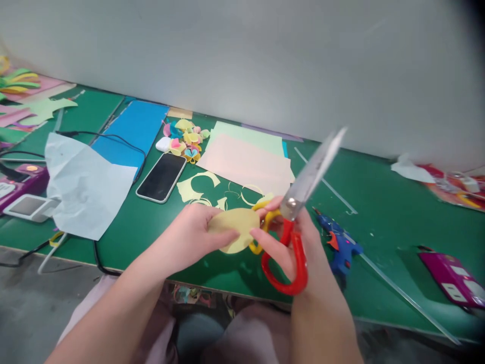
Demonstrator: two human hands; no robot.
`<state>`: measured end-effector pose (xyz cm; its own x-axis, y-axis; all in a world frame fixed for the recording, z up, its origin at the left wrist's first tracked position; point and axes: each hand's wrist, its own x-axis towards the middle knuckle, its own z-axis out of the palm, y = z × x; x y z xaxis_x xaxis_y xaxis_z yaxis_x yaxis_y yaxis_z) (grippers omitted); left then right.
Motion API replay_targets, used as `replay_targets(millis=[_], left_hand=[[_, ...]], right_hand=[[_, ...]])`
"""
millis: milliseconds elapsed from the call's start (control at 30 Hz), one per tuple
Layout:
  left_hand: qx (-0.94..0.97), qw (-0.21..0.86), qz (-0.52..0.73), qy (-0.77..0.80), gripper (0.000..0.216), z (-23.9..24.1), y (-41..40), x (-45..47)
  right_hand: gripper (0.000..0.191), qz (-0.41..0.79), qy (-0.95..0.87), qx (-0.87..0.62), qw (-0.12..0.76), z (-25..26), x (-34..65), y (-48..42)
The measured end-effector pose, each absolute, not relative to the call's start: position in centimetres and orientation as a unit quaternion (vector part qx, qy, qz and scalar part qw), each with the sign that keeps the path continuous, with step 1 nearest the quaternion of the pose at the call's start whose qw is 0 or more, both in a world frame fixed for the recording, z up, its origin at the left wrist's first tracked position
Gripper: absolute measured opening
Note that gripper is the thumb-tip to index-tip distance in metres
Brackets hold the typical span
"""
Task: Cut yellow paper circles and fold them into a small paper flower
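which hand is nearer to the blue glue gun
Right. The right hand, holding the red-handled scissors, is just left of the blue glue gun; the left hand is farther left, gripping the yellow paper oval.

- I have a green table (379, 227) on my feed, a phone (161, 178) lying on it.
- Left of the phone: a wrinkled white sheet (89, 187).
- Just beyond it: paper flowers (192, 137).
- Just right of it: paper scraps (189, 190).
- Farther right, I see pale sheets (246, 159).
- Well right of it: a glue gun (343, 250), then a purple box (450, 277).
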<state>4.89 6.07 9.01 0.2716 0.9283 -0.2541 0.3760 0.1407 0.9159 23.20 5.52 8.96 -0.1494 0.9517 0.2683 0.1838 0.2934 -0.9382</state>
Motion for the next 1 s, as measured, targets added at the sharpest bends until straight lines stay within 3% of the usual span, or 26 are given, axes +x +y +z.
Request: replay_targets(millis=[133, 467, 633, 733, 867, 1000], left_hand=[[0.603, 0.537, 0.258, 0.53, 0.023, 8.7, 6.2, 5.3], [0.442, 0.612, 0.431, 0.494, 0.024, 8.4, 6.7, 5.9], [0.369, 0.55, 0.566, 0.491, 0.023, 8.4, 6.8, 5.5], [0.351, 0.501, 0.613, 0.5, 0.019, 8.8, 6.6, 5.5], [0.367, 0.471, 0.626, 0.501, 0.016, 9.4, 6.3, 5.6], [0.423, 0.437, 0.585, 0.537, 0.019, 9.6, 5.9, 5.5]], right_hand=[[0.023, 0.419, -0.655, -0.457, 0.433, 9.0, 23.1, 5.5], [0.025, 0.421, -0.551, -0.462, 0.553, 8.1, 21.9, 6.3], [0.02, 0.448, -0.534, -0.397, 0.597, 8.6, 21.9, 5.6], [0.031, 0.495, -0.564, -0.328, 0.574, 8.8, 21.6, 4.6], [0.048, 0.559, -0.586, -0.281, 0.514, 8.7, 21.1, 3.4], [0.045, 0.557, -0.596, -0.285, 0.504, 8.6, 20.9, 3.1]])
